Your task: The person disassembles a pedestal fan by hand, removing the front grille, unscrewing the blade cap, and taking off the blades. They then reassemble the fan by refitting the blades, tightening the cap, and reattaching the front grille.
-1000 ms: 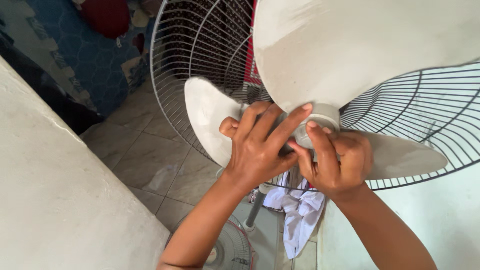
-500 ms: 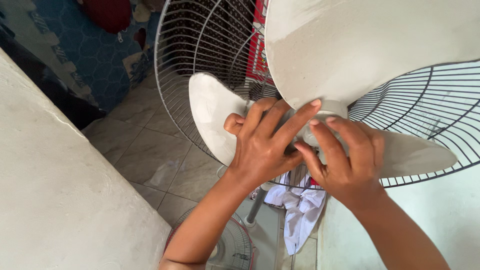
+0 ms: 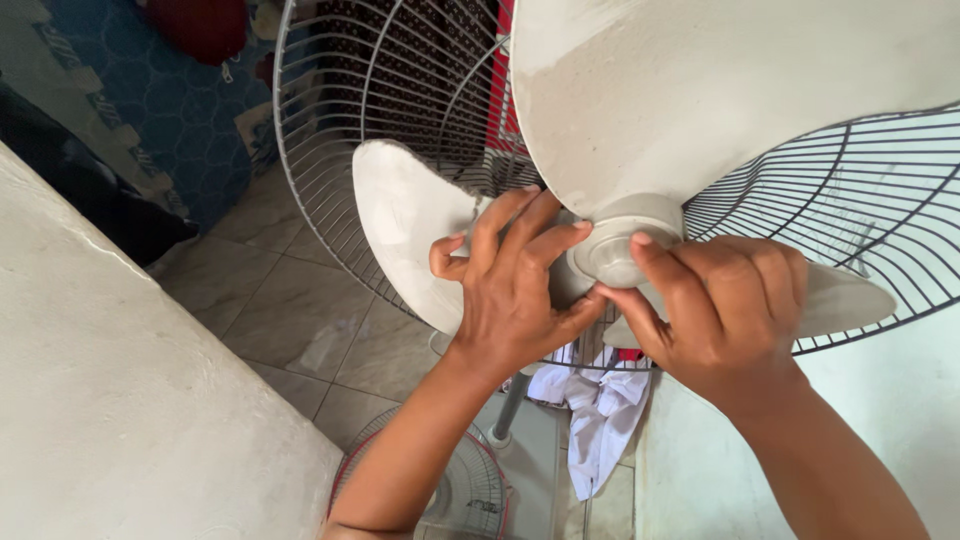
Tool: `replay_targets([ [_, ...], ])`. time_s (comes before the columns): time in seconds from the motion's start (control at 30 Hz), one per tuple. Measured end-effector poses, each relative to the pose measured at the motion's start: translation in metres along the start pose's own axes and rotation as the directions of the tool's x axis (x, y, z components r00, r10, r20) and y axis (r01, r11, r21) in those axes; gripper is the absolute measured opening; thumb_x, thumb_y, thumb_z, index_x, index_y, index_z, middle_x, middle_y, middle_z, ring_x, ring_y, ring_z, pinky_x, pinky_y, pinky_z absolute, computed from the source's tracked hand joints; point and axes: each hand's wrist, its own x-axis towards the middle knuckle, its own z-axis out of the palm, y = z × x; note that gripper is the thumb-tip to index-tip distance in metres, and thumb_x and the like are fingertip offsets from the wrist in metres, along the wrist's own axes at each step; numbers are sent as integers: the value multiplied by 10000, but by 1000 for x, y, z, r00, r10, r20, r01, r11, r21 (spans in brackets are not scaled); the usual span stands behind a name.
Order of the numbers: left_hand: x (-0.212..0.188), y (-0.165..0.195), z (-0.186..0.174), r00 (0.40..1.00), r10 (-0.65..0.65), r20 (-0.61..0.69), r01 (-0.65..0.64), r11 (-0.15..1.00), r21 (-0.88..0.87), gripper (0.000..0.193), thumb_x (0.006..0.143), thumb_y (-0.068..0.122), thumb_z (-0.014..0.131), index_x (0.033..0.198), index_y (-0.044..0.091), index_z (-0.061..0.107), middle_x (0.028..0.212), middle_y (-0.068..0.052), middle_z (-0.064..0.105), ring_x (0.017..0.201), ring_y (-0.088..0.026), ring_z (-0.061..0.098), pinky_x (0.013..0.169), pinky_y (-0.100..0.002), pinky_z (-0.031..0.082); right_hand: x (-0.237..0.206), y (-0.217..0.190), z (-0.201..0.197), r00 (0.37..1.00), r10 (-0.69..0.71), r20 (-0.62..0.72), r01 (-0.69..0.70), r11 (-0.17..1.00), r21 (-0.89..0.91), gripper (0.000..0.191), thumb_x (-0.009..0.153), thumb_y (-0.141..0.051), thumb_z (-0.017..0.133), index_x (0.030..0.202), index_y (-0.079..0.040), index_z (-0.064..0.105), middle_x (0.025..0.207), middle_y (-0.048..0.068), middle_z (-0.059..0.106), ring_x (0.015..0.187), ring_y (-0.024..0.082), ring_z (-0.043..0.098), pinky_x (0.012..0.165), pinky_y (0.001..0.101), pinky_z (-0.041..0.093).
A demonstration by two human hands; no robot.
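Note:
A dusty white fan blade set [image 3: 700, 100] sits in front of the rear wire grille [image 3: 400, 110] of a standing fan. My left hand [image 3: 515, 290] wraps around the hub where the left blade [image 3: 405, 225] joins it. My right hand [image 3: 720, 310] pinches the round grey hub cap [image 3: 615, 245] between thumb and fingers. The right blade [image 3: 845, 300] pokes out behind my right hand. Part of the hub is hidden by my fingers.
A pale concrete ledge [image 3: 110, 420] fills the lower left. Below lie grey floor tiles [image 3: 300, 320], a detached front grille with a red rim [image 3: 450, 490], the fan's pole [image 3: 510, 405] and a white cloth [image 3: 600, 420]. A blue patterned mat [image 3: 160, 110] lies at upper left.
The view has shifted slightly, and my right hand has slid round the hub cap, its fingers now gripping it from the right. My left hand stays on the hub.

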Motion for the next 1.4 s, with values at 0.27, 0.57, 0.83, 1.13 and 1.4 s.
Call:
replay_targets([
  [0.27, 3, 0, -6, 1000, 28, 4, -28, 1000, 11, 693, 766, 392, 900, 1338, 212, 552, 1393, -4, 644, 1385, -230, 524, 1071, -507, 183, -1, -3, 9, 993, 61, -97, -69, 995, -75, 584, 757, -595, 843, 809, -61, 612, 871, 70, 545, 804, 287, 536, 719, 432, 424],
  [0.57, 4, -1, -6, 1000, 25, 3, -25, 1000, -12, 675, 773, 367, 897, 1339, 211, 563, 1388, -6, 645, 1400, -236, 520, 1071, -502, 186, 7, -2, -2, 999, -48, 17, 49, 997, -62, 350, 873, -314, 852, 1137, -106, 752, 1178, 33, 642, 968, 235, 593, 847, 410, 431],
  [0.83, 3, -1, -6, 1000, 14, -9, -14, 1000, -13, 681, 760, 360, 901, 1333, 205, 567, 1386, -9, 656, 1394, -234, 527, 1075, -501, 186, 1, -3, -4, 1000, -4, 25, 6, 996, -85, 390, 885, -377, 854, 1142, -104, 750, 1055, 19, 650, 959, 229, 589, 861, 429, 398],
  [1.13, 2, -2, -8, 1000, 8, -9, -8, 1000, 4, 682, 744, 354, 912, 1318, 202, 577, 1363, 0, 663, 1388, -229, 529, 1079, -504, 181, -19, 2, 5, 1000, 27, -10, -26, 999, 47, 334, 865, -371, 873, 953, -118, 674, 1025, 33, 622, 960, 257, 595, 880, 454, 390],
  [1.4, 2, -1, -9, 1000, -3, 2, 3, 1000, -7, 679, 756, 359, 914, 1321, 198, 574, 1381, -7, 655, 1400, -234, 517, 1081, -506, 177, -14, -1, 3, 1000, 4, 17, -3, 999, -51, 411, 934, -418, 819, 1251, -159, 777, 1152, 26, 602, 1020, 240, 526, 893, 441, 394],
])
